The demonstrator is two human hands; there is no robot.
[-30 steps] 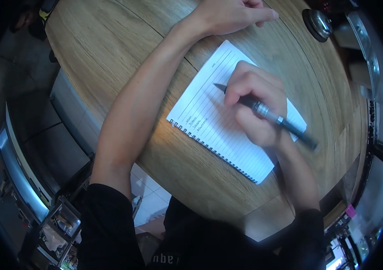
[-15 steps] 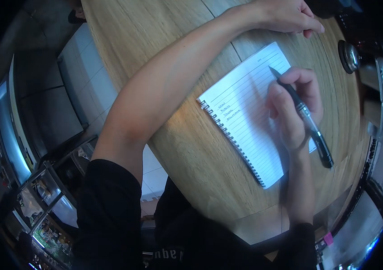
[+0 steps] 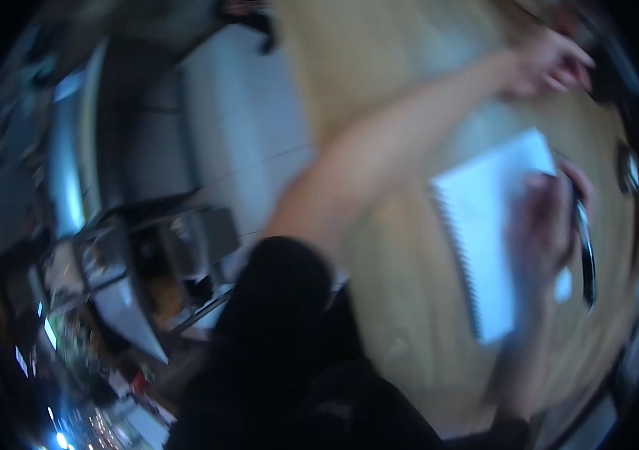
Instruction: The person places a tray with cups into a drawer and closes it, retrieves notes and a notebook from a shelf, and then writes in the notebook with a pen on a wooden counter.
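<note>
A spiral-bound notebook (image 3: 484,217) lies open on the wooden table, its coil along the left edge. The ruled page is too blurred for its writing to be read. Over the right side of the page is my right hand (image 3: 547,221), closed around a dark pen (image 3: 587,259) whose rear end points down toward me. The pen's tip is hard to make out. My left forearm stretches across the table beyond the notebook. At its end my left hand (image 3: 556,67) rests near the far edge, fingers loosely curled, with nothing visible in them.
The wooden table (image 3: 402,300) has a curved edge near me. A round metallic object (image 3: 629,169) sits at its right side. Something small and white (image 3: 563,285) shows beside my right wrist. Shelving (image 3: 184,247) and a tiled floor (image 3: 248,142) are on the left.
The whole view has swung, so table, notebook and both arms appear farther right and lower, with strong blur. The pen stays in my right hand.
</note>
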